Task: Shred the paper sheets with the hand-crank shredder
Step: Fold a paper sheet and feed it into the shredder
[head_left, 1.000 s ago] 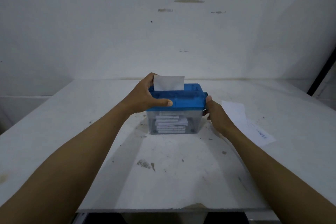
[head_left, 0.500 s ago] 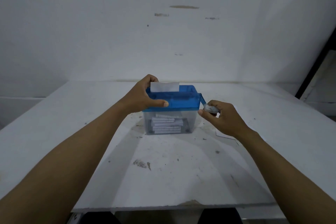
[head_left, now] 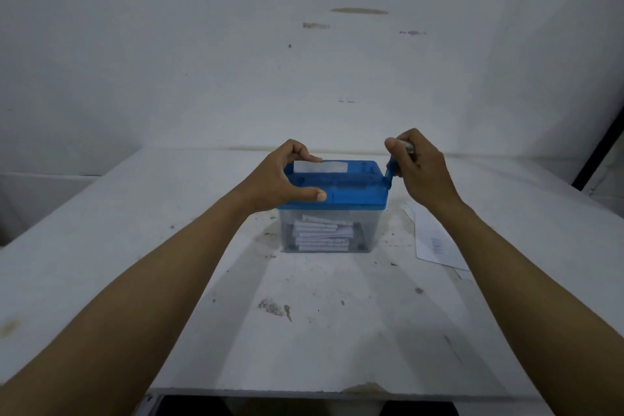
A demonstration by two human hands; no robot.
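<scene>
The hand-crank shredder (head_left: 351, 194) stands on the counter (head_left: 304, 331), the left hand (head_left: 280, 179) in a clamped grip on its lid, the right hand (head_left: 418, 172) in a curled grip round the crank (head_left: 390, 176), one paper sheet (head_left: 320, 166) nearly fed through, strips (head_left: 320, 233) piled in the bin, more sheets (head_left: 435, 243) waiting beside it.

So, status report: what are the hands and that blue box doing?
Left hand grips shredder lid; right hand grips crank, raised high. Paper stub poking from top. Nothing blocking; spare sheets lie right.
</scene>
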